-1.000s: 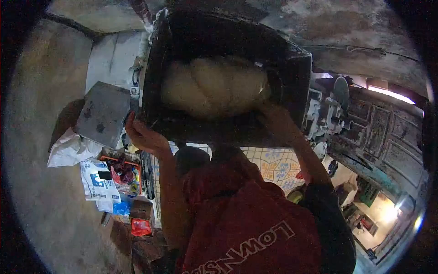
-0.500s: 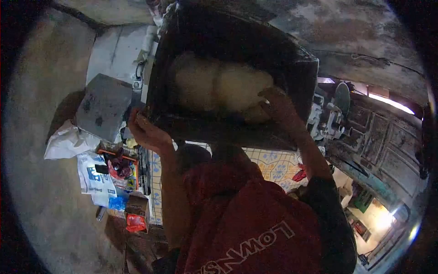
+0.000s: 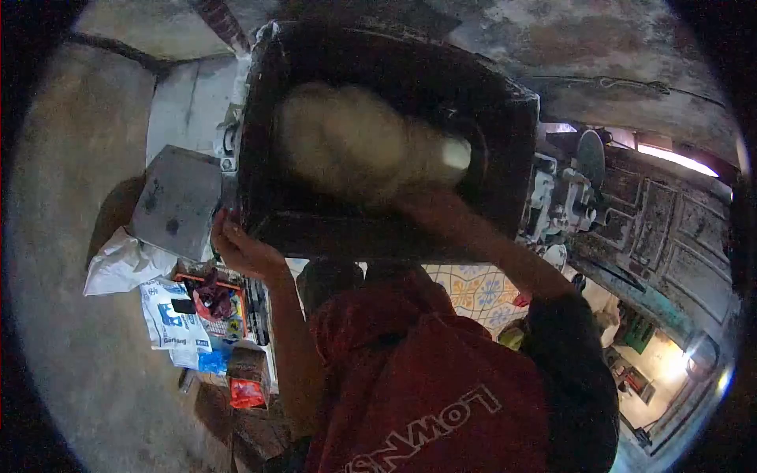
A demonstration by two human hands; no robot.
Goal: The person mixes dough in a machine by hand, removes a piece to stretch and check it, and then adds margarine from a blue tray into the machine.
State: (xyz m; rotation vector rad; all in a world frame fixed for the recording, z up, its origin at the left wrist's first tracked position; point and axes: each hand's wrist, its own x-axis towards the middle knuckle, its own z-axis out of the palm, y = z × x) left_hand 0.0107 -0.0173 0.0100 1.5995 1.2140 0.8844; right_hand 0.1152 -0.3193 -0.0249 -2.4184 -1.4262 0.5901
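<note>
A large pale mass that looks like dough [image 3: 339,146] fills the left and middle of a deep, dark metal bin [image 3: 331,235]. A short pale cylinder-like end shows at its right side, and blur hides the detail. My right hand [image 3: 430,209] reaches over the front wall of the bin and is at the lower edge of the dough, its fingers smeared and partly lost in shadow. By the front left corner of the bin is my left hand [image 3: 246,251], fingers apart and loosely bent, with nothing visible in it.
A grey metal panel [image 3: 175,203] stands left of the bin. Below it lie a white sack [image 3: 126,264], a printed bag [image 3: 169,315] and an open cardboard box [image 3: 248,366]. White-painted machine parts [image 3: 564,197] are attached at the right, beside a carved wooden panel [image 3: 678,213].
My right hand has moved left and lower along the dough. The dough has shifted and changed shape, its bulk now further left. My left hand stays near the bin's corner.
</note>
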